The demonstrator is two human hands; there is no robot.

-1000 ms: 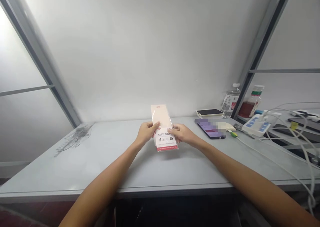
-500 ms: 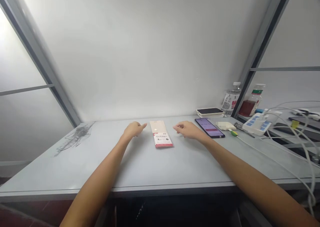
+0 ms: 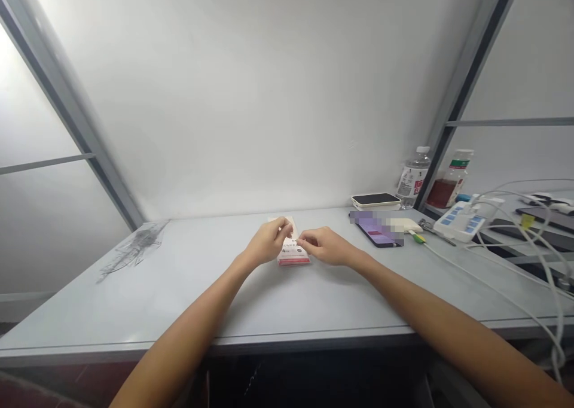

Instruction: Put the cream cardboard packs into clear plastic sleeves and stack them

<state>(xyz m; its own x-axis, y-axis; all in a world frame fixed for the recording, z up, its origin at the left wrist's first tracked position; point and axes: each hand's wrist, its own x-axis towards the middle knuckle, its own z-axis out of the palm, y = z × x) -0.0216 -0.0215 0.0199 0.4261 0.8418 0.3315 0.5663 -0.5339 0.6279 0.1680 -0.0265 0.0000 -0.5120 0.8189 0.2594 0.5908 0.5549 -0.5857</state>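
Observation:
A flat packet (image 3: 293,256) lies in the middle of the table, its upper part pale pink and its lower part white with dark print and a red bottom edge. My left hand (image 3: 269,240) is over its left side, with the fingers curled together. From the right, my right hand (image 3: 327,245) reaches over the packet's right edge, thumb and fingers pinched. The fingertips of both hands almost meet above the middle of the packet and hide part of it. Whatever they pinch, if anything, is too small to make out.
To the right lie a phone (image 3: 376,231) with a lit purple screen, another phone (image 3: 376,200) by the wall, and a white power strip (image 3: 460,221) with tangled cables. Two bottles (image 3: 413,180) stand behind them. Dark scribbles (image 3: 137,249) mark the table's left side.
Both hands have moved inward from either side of the packet to above it, and their fingers have closed. The packet stays in about the same place.

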